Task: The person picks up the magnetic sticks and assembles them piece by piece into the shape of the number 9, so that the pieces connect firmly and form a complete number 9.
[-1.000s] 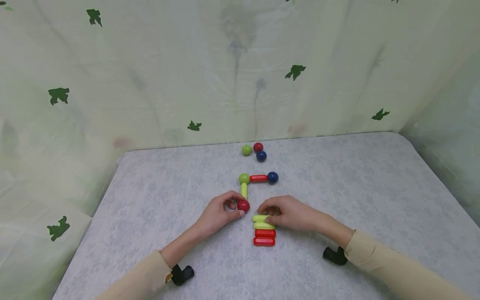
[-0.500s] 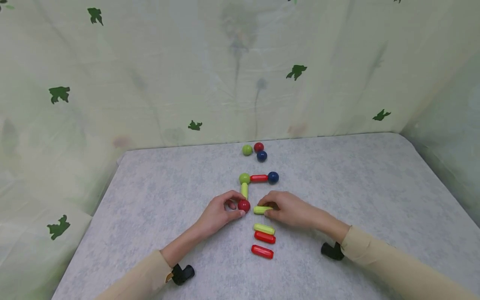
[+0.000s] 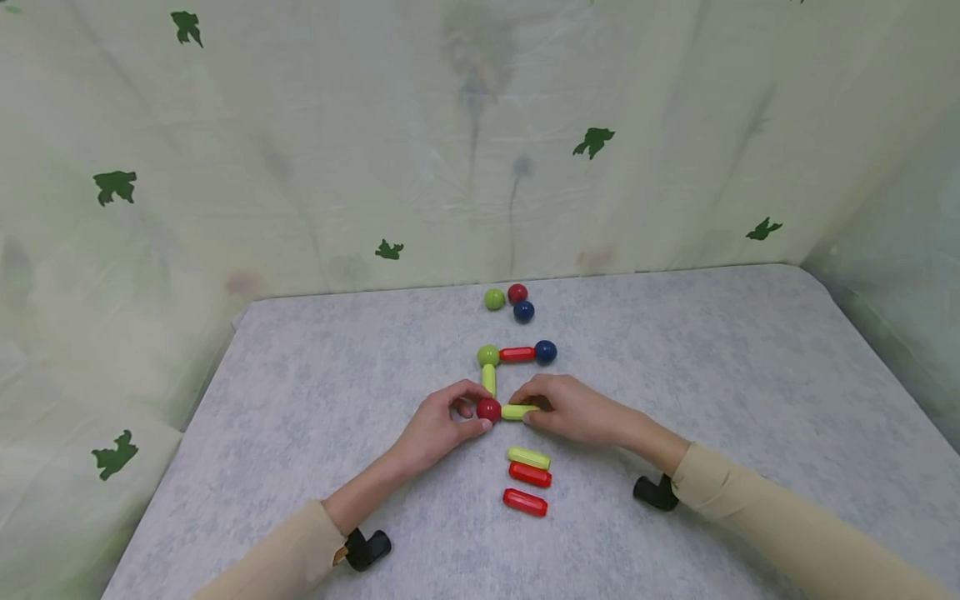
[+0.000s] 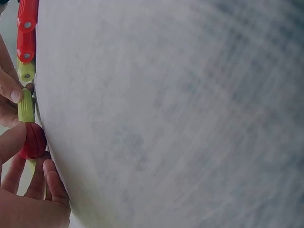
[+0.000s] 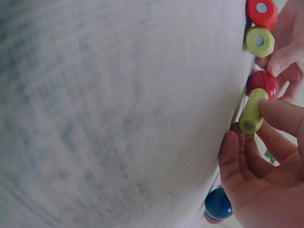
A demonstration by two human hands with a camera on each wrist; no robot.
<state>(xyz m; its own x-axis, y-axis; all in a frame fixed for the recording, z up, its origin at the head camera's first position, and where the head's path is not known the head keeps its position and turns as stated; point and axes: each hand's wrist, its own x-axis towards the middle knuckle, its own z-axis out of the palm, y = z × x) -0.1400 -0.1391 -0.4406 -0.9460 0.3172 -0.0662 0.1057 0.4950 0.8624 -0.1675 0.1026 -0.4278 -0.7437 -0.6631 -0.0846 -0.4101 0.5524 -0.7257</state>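
My left hand [image 3: 444, 421] pinches a red ball [image 3: 489, 409] between thumb and fingers. My right hand [image 3: 573, 408] holds a yellow-green magnetic rod [image 5: 251, 114] by its far end; the rod lies sideways with its other end against the red ball. A second yellow-green rod [image 3: 489, 381] runs from that ball back to a green ball [image 3: 488, 355]. From the green ball a red rod [image 3: 517, 354] leads right to a dark blue ball [image 3: 545, 352]. Silver discs show on the rod ends in both wrist views.
Nearer me lie a loose yellow-green rod [image 3: 528, 457] and two red rods [image 3: 529, 474]. Behind the joined pieces sit a loose green ball [image 3: 494, 299], a red ball [image 3: 517, 292] and a blue ball [image 3: 523, 312]. A leaf-patterned curtain [image 3: 300, 167] stands behind the table [image 3: 712, 358].
My right hand has taken a yellow-green rod off the row and carried it forward to the red ball. The rods left in the row have shifted and spread. My left hand stays put.
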